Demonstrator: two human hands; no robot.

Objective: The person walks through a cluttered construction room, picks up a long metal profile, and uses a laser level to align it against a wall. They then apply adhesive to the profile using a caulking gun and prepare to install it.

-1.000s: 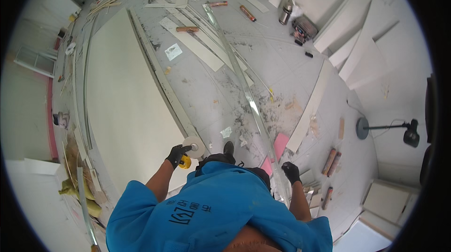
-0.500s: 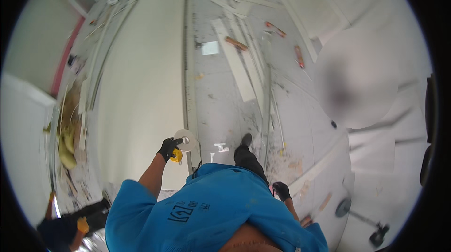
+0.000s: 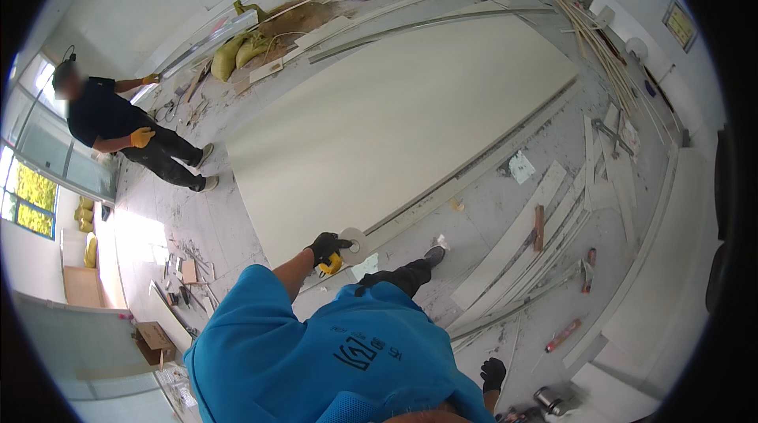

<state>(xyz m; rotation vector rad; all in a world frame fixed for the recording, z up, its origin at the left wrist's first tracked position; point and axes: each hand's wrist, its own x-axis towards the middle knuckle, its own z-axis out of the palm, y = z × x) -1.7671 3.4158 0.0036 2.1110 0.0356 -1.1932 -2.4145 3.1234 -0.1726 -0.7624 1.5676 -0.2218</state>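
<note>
My left hand (image 3: pixel 324 246), in a black glove, is closed on a white roll of tape (image 3: pixel 357 235) and a yellow tape measure (image 3: pixel 331 264). The roll's flat side shows, with fingertips at its core. Both are held above the near edge of a large pale board (image 3: pixel 403 123) lying on the floor. Down at the lower right, my right hand (image 3: pixel 493 374) hangs beside my body, also black-gloved. Its fingers are curled; whether anything is inside them is hidden.
A co-worker (image 3: pixel 110 119) in yellow gloves stands left of the board. Board strips (image 3: pixel 517 233) and red-orange tubes (image 3: pixel 563 335) lie on the right. Long thin strips (image 3: pixel 604 60) are piled at the far right. Yellow-green sacks (image 3: pixel 229 56) sit beyond the board, among debris.
My view has swung left, so the board now lies slantwise and the co-worker shows in full. The roll and tape measure stay in my left hand.
</note>
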